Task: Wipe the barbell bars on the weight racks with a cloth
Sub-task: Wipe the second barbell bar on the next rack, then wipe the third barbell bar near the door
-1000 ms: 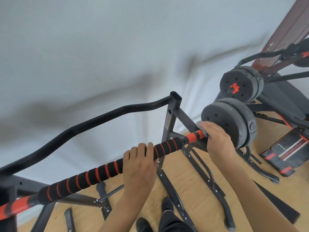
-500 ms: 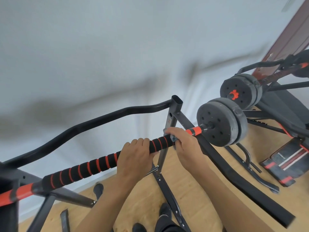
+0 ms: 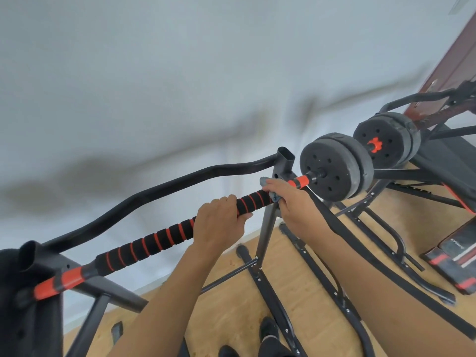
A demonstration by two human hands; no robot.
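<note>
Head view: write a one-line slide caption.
The left hand grips the striped barbell bar while the right hand holds a grey cloth around it beside the weight plates.

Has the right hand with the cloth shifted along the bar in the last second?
Yes. The right hand slid the cloth inward along the bar, away from the weight plate it was beside, toward the left hand.

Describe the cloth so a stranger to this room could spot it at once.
Follow the barbell bar, black foam ringed with red, along the rack toward the black weight plate. Where the foam ends, the right hand wraps the bar. The cloth is the grey-blue scrap poking out around that hand's fingers, unlike the black and red gear around it.
</note>
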